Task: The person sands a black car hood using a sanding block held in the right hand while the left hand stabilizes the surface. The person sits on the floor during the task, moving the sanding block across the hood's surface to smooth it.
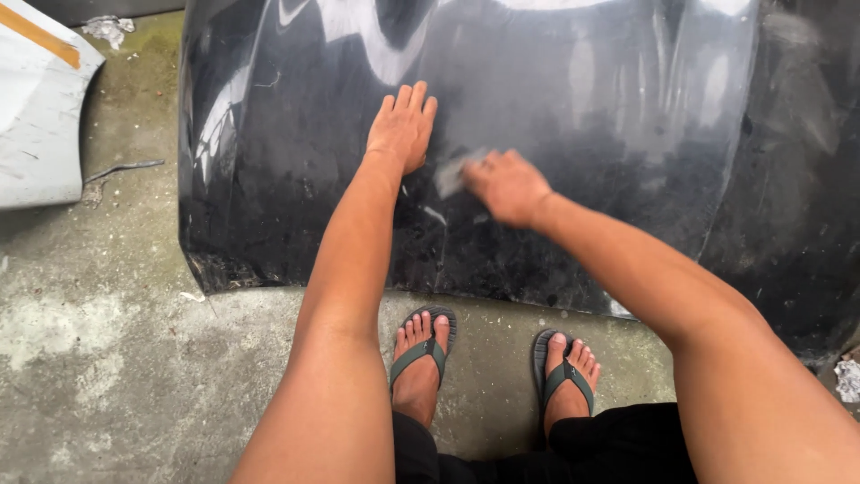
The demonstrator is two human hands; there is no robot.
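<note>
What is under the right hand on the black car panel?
A small grey sheet shows past the fingers of the right hand, pressed on the black panel. The rest of the sheet is covered by the hand.
</note>
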